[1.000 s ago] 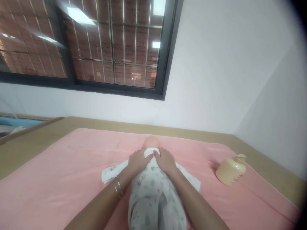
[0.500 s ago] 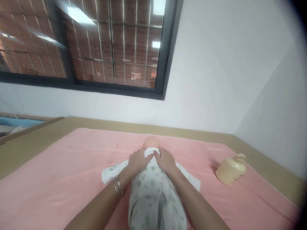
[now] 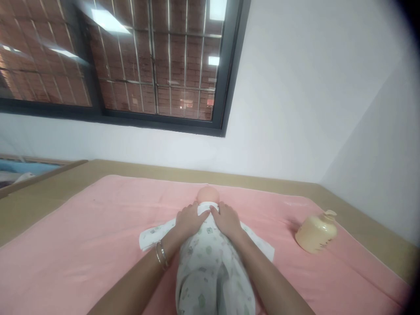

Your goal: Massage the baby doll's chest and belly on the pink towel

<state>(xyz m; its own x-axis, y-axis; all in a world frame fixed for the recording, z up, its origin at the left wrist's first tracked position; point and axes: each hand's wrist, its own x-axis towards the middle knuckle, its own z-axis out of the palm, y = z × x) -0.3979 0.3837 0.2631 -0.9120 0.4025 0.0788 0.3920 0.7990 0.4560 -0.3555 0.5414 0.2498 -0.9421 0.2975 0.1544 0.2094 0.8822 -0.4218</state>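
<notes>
A baby doll (image 3: 208, 245) in white clothes with a small green print lies lengthwise in front of me on a pink sheet (image 3: 108, 232). Its smooth bald head points away from me, and its sleeves spread out to both sides. My left hand (image 3: 190, 220) is around the doll's left-side shoulder, its thumb laid inward just below the collar. On the other shoulder my right hand (image 3: 227, 221) mirrors this grip. The two thumb tips nearly meet at the middle of the doll's upper body. Part of each hand's fingers is hidden behind the shoulders.
At the right lies a cream-coloured bottle or jug (image 3: 316, 232) on its side on the sheet. A wooden border (image 3: 157, 172) surrounds the bedding, with a white wall (image 3: 278, 96) behind. Above is a dark-framed window (image 3: 157, 120) with metal bars. Blue fabric (image 3: 26, 166) shows at far left.
</notes>
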